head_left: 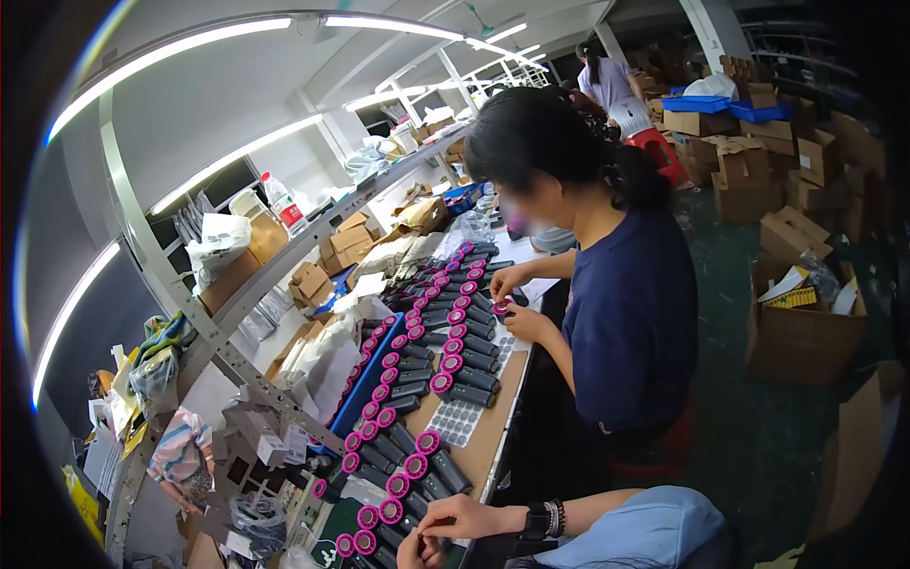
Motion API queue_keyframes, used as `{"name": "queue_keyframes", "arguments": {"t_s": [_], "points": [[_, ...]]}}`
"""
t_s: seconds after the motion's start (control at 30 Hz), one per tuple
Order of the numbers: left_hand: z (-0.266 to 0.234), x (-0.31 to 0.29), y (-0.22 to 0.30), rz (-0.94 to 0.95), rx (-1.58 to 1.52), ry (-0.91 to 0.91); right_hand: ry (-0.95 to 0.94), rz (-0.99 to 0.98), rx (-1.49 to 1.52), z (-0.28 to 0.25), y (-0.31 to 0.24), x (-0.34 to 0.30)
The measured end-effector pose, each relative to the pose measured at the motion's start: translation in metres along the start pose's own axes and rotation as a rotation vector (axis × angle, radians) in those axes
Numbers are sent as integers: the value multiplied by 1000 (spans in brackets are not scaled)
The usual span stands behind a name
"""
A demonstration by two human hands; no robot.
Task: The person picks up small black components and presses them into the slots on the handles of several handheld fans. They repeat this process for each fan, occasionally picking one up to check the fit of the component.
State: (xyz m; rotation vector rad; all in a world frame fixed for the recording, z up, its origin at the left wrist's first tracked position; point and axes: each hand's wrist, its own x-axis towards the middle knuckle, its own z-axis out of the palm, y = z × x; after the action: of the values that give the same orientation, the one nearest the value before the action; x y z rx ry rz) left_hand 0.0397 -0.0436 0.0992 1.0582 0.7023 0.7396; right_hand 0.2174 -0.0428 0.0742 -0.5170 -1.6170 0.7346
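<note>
At the lower edge my right hand (464, 518), with a dark watch and bracelets on its wrist, is closed with its fingertips pinched together. Just below and left of it, my left hand (418, 550) is partly cut off by the edge, its fingers curled in. The two hands meet closely; whatever is between the fingers is too small or hidden to name. Right beside them lie black-handled devices (445, 471) with round pink-ringed heads (414, 466), in slanting rows along the table.
A co-worker in a dark blue shirt (630, 313) sits at the table beyond, holding a pink-ringed piece (502, 307). A blue tray (363, 379) and a sheet of round stickers (455, 423) lie there. A metal shelf frame (275, 403) borders the left; cardboard boxes (801, 327) stand right.
</note>
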Motion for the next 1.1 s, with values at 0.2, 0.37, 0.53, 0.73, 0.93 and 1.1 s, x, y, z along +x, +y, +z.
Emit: {"name": "queue_keyframes", "arguments": {"t_s": [0.2,0.37,0.53,0.73,0.93,1.1], "points": [[19,-5,12,-27,38,32,-12,160,142,-4,-2,-5],[22,-12,9,87,298,47,31,357,346,2,-1,-8],[5,-4,-9,299,387,113,-18,507,352,6,7,-6],[-8,-2,-7,293,564,243,26,561,402,6,19,0],[-13,20,5,183,376,130,124,691,342,-4,6,20],[-20,18,11,31,98,75,178,705,509,-3,19,27]]}}
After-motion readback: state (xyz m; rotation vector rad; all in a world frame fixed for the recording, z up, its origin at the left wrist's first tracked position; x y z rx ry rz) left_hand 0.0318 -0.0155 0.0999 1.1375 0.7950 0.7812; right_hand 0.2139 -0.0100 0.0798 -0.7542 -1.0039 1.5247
